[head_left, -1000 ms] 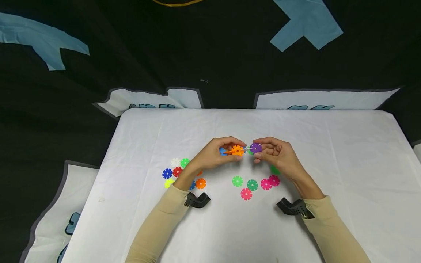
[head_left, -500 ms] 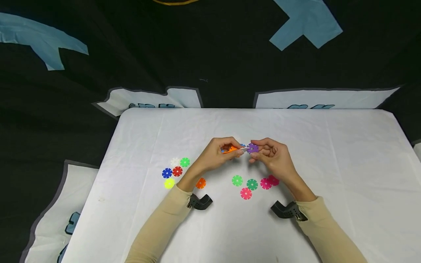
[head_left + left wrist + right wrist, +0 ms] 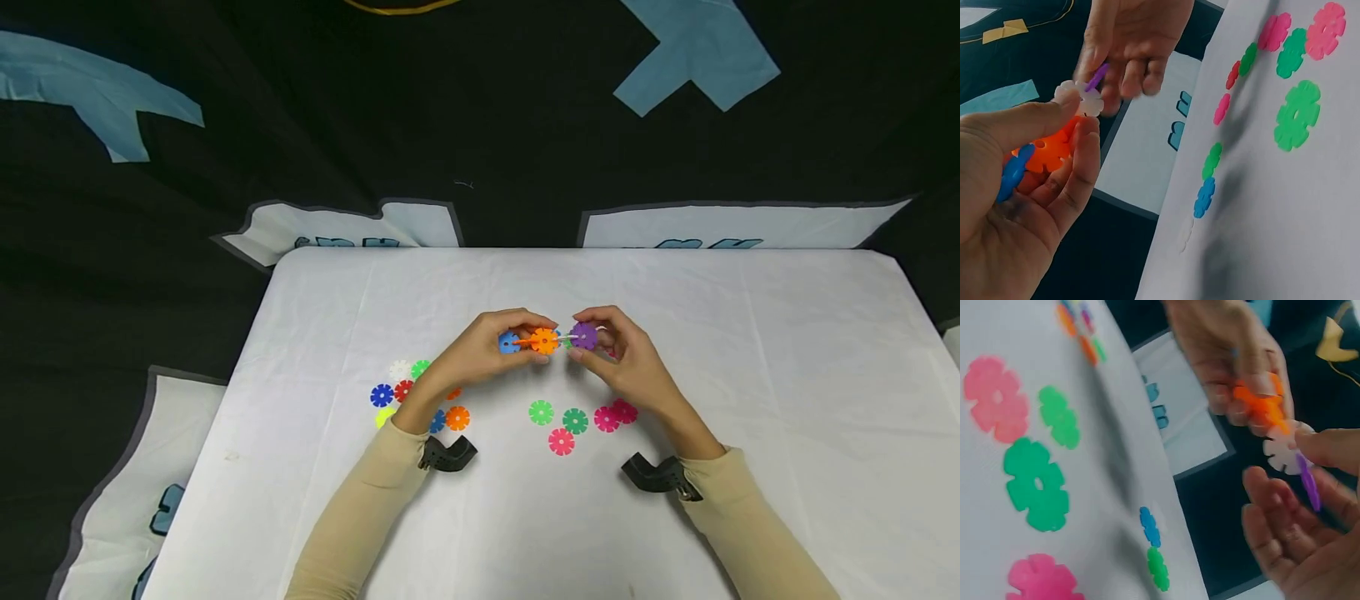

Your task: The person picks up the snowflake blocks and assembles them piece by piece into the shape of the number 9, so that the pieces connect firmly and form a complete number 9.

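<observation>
Above the far middle of the table, my left hand [image 3: 480,354] holds a short chain of slotted plastic discs between thumb and fingers. In the left wrist view it runs from a blue disc [image 3: 1015,172] through orange [image 3: 1047,156] to a white disc [image 3: 1091,105]. A purple disc [image 3: 583,336] is at the chain's right end, against the white disc's edge. My right hand [image 3: 633,358] pinches that purple disc between thumb and index finger, its other fingers loosely curled. In the right wrist view the purple disc stands edge-on beside the white one.
Several loose discs lie on the white-covered table: a yellow disc [image 3: 385,417], a dark blue disc [image 3: 382,395] and others by the left forearm; a light green disc [image 3: 542,412] and a pink disc [image 3: 561,442] before the hands. Black wrist mounts [image 3: 448,455] jut inward.
Half a second ago my left fingertips covered more of the orange disc, which now shows its face. The left hand has drawn slightly left; the right hand has shifted up a little with the purple disc.
</observation>
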`<state>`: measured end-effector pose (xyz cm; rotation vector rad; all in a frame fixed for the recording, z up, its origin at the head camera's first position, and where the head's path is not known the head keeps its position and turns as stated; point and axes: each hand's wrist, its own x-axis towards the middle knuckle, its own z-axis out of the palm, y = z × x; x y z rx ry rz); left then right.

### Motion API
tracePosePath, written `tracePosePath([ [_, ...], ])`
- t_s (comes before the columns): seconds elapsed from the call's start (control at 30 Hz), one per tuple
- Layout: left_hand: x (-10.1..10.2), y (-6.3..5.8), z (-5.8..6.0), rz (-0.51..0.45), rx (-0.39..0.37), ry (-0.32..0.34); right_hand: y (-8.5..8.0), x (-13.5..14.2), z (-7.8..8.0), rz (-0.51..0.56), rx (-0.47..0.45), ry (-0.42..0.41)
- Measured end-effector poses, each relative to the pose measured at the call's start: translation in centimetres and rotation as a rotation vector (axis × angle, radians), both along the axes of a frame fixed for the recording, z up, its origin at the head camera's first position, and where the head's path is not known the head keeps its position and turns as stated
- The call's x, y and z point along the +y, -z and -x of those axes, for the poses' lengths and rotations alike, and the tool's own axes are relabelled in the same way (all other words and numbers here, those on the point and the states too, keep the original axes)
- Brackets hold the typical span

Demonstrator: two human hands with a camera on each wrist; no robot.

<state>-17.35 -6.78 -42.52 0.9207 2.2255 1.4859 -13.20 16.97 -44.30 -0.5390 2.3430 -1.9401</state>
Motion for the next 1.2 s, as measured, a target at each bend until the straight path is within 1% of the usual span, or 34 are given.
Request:
tracePosePath([
  [0.1, 0.2, 0.1, -0.2, 0.003, -0.006, 0.011, 0.2, -0.4, -0.1, -0.081, 0.154, 0.027],
  [0.17, 0.4, 0.0, -0.3, 0.012, 0.002, 0.008, 0.3, -0.5, -0.2, -0.077, 0.231, 0.049],
  [0.2, 0.5, 0.0, -0.4, 0.02, 0.012, 0.005, 0.0, -0.7, -0.3, -0.073, 0.256, 0.063],
  [0.3, 0.6, 0.0, -0.4, 0.059, 0.053, -0.001, 0.2, -0.7, -0.3, -0.05, 0.3, 0.093],
  [0.37, 0.6, 0.1, -0.4, 0.093, 0.084, 0.008, 0.4, -0.7, -0.3, -0.05, 0.296, 0.105],
  [0.43, 0.5, 0.1, -0.4, 0.128, 0.105, 0.025, 0.9, -0.6, -0.2, -0.046, 0.283, 0.1],
  [0.5, 0.4, 0.2, -0.3, 0.152, 0.124, 0.044, 0.9, -0.6, -0.2, -0.056, 0.264, 0.089],
  [0.6, 0.2, 0.2, -0.2, 0.165, 0.144, 0.061, 0.8, -0.8, -0.3, -0.06, 0.248, 0.083],
  [0.77, 0.3, 0.3, -0.1, 0.183, 0.192, 0.065, 0.7, -1.0, -0.2, -0.064, 0.235, 0.126],
  [0.83, 0.2, 0.3, 0.0, 0.2, 0.204, 0.084, 0.6, -0.9, -0.2, -0.065, 0.214, 0.115],
  [0.9, -0.1, 0.1, 0.3, 0.209, 0.196, 0.105, 0.4, -0.6, -0.1, -0.069, 0.187, 0.092],
  [0.93, -0.4, 0.0, 0.4, 0.211, 0.187, 0.099, 0.3, -0.3, 0.0, -0.073, 0.18, 0.095],
  [1.0, -1.2, -0.2, 0.7, 0.186, 0.142, 0.062, 0.0, 0.5, 0.2, -0.068, 0.167, 0.122],
  [1.1, -2.2, -0.4, 1.0, 0.141, 0.082, -0.027, -0.5, 1.5, 0.4, -0.045, 0.144, 0.181],
  [1.13, -2.2, -0.4, 1.1, 0.124, 0.066, -0.046, -0.6, 1.6, 0.4, -0.028, 0.133, 0.189],
  [1.2, -1.8, -0.5, 1.0, 0.104, 0.05, -0.04, -0.8, 1.4, 0.3, -0.003, 0.113, 0.175],
])
